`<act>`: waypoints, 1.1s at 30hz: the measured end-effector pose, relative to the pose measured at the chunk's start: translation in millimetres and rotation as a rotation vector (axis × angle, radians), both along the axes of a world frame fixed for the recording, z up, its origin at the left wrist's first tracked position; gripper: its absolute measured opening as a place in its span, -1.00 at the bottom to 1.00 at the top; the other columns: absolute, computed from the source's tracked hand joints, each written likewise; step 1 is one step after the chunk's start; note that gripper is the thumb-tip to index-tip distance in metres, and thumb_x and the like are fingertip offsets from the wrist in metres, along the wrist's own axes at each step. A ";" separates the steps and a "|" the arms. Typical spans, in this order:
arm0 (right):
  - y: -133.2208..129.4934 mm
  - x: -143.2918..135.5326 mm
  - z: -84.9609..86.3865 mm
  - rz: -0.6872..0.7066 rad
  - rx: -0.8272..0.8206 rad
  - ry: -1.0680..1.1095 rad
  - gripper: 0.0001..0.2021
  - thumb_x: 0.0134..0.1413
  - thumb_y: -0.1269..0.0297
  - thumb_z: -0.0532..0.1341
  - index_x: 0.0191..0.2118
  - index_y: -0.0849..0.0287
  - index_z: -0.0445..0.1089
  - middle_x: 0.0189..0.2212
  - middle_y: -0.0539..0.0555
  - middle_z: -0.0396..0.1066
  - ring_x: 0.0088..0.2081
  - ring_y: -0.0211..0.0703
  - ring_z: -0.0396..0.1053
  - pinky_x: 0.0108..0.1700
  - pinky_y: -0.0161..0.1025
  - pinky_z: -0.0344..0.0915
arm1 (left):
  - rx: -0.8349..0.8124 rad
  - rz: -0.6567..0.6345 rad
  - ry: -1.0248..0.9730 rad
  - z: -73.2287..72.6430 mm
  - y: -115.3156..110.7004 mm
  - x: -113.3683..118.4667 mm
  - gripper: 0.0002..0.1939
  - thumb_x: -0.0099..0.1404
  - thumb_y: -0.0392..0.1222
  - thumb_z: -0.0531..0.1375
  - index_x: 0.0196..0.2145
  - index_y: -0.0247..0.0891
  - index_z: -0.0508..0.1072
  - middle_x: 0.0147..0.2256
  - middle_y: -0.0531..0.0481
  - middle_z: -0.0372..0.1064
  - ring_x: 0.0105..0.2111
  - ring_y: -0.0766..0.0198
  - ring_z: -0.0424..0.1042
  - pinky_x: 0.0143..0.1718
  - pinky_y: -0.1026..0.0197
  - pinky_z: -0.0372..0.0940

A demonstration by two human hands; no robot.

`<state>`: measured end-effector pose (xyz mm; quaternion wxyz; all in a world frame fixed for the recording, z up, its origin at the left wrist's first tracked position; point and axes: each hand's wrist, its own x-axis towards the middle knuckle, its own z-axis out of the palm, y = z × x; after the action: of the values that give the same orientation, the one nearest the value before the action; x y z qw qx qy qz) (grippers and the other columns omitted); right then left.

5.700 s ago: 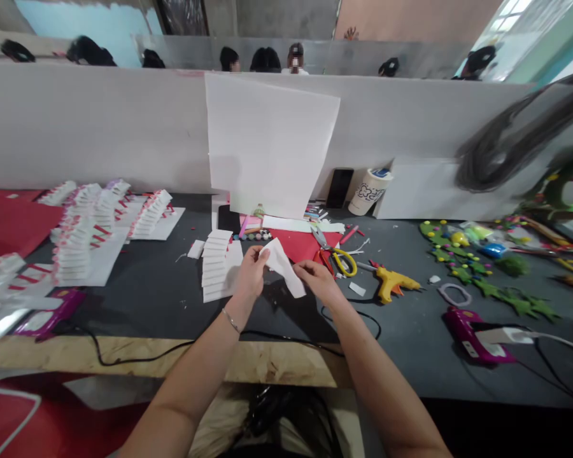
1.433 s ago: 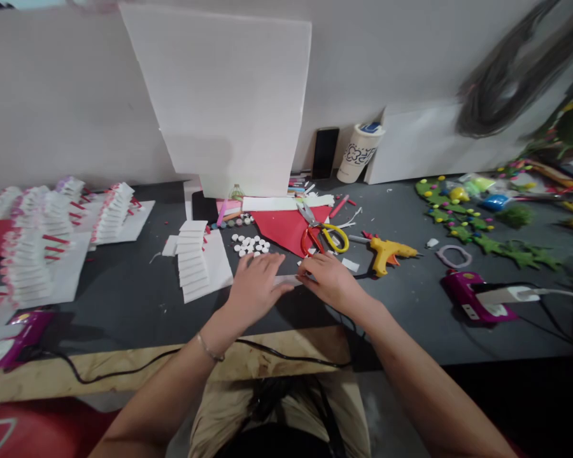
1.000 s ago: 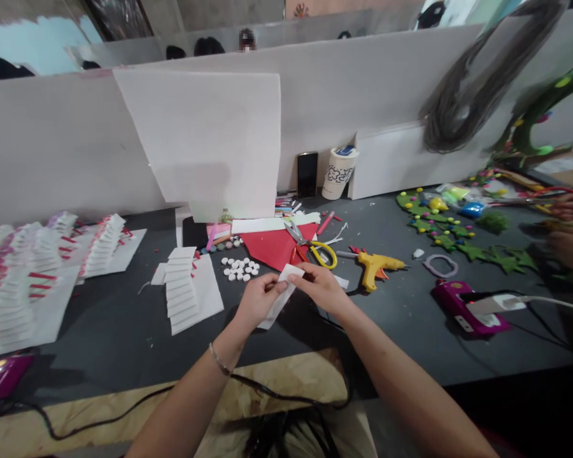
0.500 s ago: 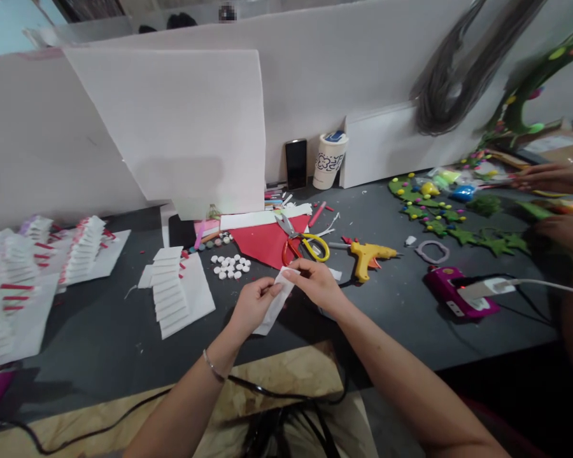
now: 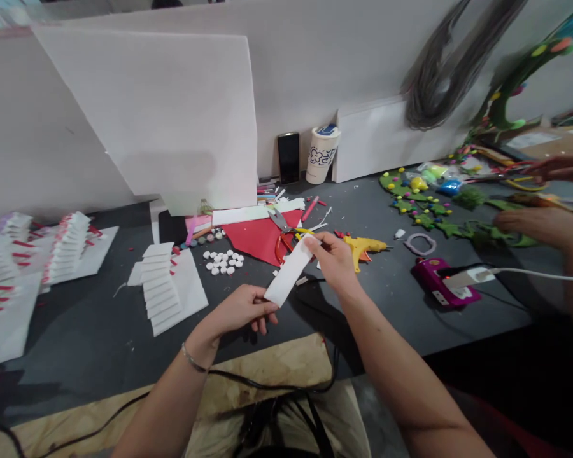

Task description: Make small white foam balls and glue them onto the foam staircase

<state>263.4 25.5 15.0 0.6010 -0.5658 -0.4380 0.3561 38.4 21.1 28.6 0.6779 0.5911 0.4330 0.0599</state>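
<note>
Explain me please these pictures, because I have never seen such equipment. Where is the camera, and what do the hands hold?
There is no robot here, only a person working with two bare hands. All pictures come from one camera worn on the head, looking forward and down. The left hand holds the lower end of a white strip; the right hand holds its upper end. On the dark table lie small white discs, a red sheet and a yellow glue gun. A patterned cup stands behind, beside a phone. At the right edge, another person's hand is visible.
</note>
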 end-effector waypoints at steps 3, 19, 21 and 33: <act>0.5 3.9 3.0 0.027 -0.029 0.042 -0.63 -0.09 -0.11 0.28 -0.42 0.14 0.40 -0.60 -0.04 0.33 -0.56 -0.27 0.22 -0.51 -0.30 0.19 | 0.150 0.100 0.028 8.8 8.7 -8.7 -0.73 0.15 -0.01 0.27 -0.34 -0.30 0.50 -0.45 -0.09 0.53 -0.59 0.30 0.45 -0.61 0.33 0.20; -2.2 -21.9 -4.9 0.314 -0.037 0.166 -0.55 -0.13 -0.18 0.31 -0.30 0.12 0.38 -0.45 -0.02 0.39 -0.47 -0.27 0.30 -0.44 -0.29 0.27 | 0.275 0.596 -0.304 5.9 18.9 52.5 -0.61 -0.03 0.06 0.40 -0.36 -0.32 0.57 -0.42 -0.05 0.52 -0.41 0.22 0.43 -0.35 0.23 0.31; -2.8 -23.5 -6.9 0.367 -0.055 0.126 -0.54 -0.17 -0.19 0.34 -0.36 0.13 0.37 -0.49 -0.04 0.36 -0.48 -0.29 0.27 -0.44 -0.30 0.25 | 0.253 0.672 -0.363 5.5 20.4 56.6 -0.59 -0.07 0.06 0.43 -0.37 -0.32 0.54 -0.43 -0.03 0.49 -0.41 0.25 0.41 -0.34 0.24 0.31; -3.3 -21.1 -4.0 0.246 -0.063 0.077 -0.54 -0.20 -0.20 0.35 -0.54 0.11 0.27 -0.61 -0.08 0.18 -0.56 -0.31 0.09 -0.51 -0.29 0.07 | 0.318 0.647 -0.412 11.2 28.8 69.3 -0.61 -0.02 0.05 0.40 -0.37 -0.31 0.49 -0.44 0.02 0.47 -0.42 0.29 0.39 -0.36 0.27 0.28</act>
<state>242.3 22.2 11.0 0.5511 -0.5122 -0.4695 0.4620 107.7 49.9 39.8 0.5970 0.4974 0.4370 0.4530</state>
